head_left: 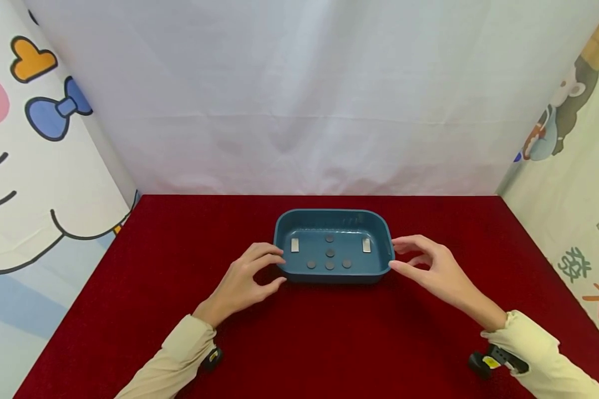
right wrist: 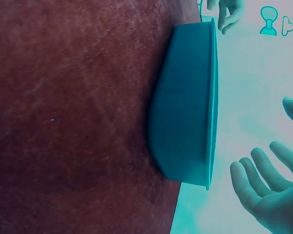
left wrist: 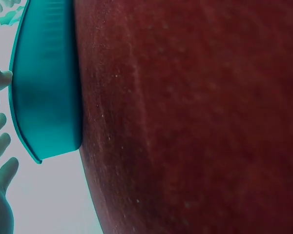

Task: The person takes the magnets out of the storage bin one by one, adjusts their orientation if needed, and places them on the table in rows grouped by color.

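A blue rectangular basin (head_left: 334, 279) with rounded corners stands upright on the red cloth. Inside it lie several flat dark grey discs (head_left: 330, 252), plus one small silvery rectangular piece (head_left: 295, 245) near the left end and another silvery piece (head_left: 366, 245) near the right. My left hand (head_left: 247, 277) is at the basin's left end, fingers bent loosely and spread at the rim; contact is hard to tell. At the opposite end my right hand (head_left: 431, 269) has thumb and fingers apart beside the rim; the right wrist view shows its fingers (right wrist: 241, 183) clear of the wall.
Red cloth (head_left: 329, 338) covers the table, and a white curtain (head_left: 299, 111) hangs behind its far edge. Printed cartoon sheets flank it, one on the left (head_left: 25, 177) and one on the right (head_left: 574, 205). Dark devices are strapped at both wrists.
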Demonstrator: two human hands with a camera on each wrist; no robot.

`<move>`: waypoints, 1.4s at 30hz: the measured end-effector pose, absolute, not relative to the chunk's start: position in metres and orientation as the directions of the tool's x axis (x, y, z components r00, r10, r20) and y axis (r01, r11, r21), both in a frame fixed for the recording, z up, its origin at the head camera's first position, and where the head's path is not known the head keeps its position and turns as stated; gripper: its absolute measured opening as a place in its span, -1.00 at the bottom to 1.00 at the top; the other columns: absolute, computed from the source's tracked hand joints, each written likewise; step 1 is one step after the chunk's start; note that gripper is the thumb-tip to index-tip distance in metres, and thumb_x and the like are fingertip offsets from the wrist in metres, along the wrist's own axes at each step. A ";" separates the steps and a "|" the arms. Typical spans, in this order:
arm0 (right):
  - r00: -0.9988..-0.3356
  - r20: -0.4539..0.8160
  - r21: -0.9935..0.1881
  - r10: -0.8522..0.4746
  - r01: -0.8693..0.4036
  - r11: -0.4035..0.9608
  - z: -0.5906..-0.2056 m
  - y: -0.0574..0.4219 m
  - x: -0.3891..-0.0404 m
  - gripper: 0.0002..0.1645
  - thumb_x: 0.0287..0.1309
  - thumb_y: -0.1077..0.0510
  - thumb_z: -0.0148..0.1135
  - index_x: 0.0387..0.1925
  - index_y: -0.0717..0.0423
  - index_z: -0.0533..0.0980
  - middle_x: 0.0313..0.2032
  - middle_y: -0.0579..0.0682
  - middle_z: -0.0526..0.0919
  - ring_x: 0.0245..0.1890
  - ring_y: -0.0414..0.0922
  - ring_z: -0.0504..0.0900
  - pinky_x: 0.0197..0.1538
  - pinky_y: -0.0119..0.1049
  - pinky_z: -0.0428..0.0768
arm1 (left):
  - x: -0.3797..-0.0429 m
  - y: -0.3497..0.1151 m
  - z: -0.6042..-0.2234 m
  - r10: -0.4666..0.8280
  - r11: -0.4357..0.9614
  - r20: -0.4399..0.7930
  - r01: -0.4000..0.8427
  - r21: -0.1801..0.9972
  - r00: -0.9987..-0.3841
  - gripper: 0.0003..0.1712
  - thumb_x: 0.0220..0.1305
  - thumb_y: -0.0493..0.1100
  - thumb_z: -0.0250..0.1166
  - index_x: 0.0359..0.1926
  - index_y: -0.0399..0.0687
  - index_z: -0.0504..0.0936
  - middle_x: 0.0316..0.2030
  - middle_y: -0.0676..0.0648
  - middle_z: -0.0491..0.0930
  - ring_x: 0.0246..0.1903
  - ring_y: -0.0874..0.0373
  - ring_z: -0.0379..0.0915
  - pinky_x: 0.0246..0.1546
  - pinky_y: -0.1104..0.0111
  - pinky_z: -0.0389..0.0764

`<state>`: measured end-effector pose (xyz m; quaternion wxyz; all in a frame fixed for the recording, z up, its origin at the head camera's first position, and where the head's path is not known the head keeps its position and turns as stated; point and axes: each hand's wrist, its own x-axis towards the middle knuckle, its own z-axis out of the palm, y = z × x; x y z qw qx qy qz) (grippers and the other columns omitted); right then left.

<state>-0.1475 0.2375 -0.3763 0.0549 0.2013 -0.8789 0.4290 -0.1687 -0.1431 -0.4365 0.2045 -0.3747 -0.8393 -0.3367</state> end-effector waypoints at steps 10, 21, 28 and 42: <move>-0.906 0.263 -0.741 -0.333 -0.411 0.531 -0.367 0.227 -0.153 -0.53 0.13 0.13 0.32 0.09 0.05 0.47 -0.01 -0.02 0.58 -0.10 -0.10 0.53 -0.13 -0.40 0.57 | -0.175 -0.136 -0.441 0.492 0.516 0.587 0.758 0.398 -0.643 -0.83 0.03 -0.18 0.43 -0.32 -0.02 0.64 -0.19 0.03 0.51 -0.12 0.17 0.38 -0.13 0.30 0.55; -0.909 0.245 -0.763 -0.336 -0.395 0.511 -0.371 0.216 -0.165 -0.56 0.13 0.10 0.33 0.05 0.08 0.49 -0.07 -0.05 0.59 -0.10 -0.15 0.53 -0.15 -0.37 0.58 | -0.179 -0.131 -0.443 0.495 0.523 0.582 0.757 0.393 -0.645 -0.84 0.02 -0.16 0.44 -0.38 -0.04 0.63 -0.24 0.05 0.49 -0.14 0.18 0.37 -0.16 0.30 0.55; -0.909 0.233 -0.781 -0.346 -0.387 0.491 -0.371 0.209 -0.168 -0.56 0.12 0.08 0.33 0.04 0.07 0.50 -0.08 -0.04 0.60 -0.10 -0.14 0.55 -0.16 -0.31 0.59 | -0.178 -0.131 -0.440 0.490 0.522 0.568 0.744 0.417 -0.661 -0.84 0.01 -0.16 0.45 -0.39 -0.04 0.63 -0.26 0.06 0.49 -0.16 0.20 0.36 -0.16 0.30 0.54; -0.901 0.201 -0.866 -0.384 -0.347 0.360 -0.381 0.198 -0.179 -0.58 0.07 0.16 0.37 -0.01 0.15 0.52 -0.12 0.12 0.58 -0.10 0.09 0.55 -0.14 -0.31 0.60 | -0.180 -0.130 -0.431 0.495 0.568 0.490 0.694 0.443 -0.717 -0.84 -0.02 -0.12 0.48 -0.44 -0.01 0.66 -0.32 0.11 0.54 -0.23 0.25 0.37 -0.29 0.34 0.55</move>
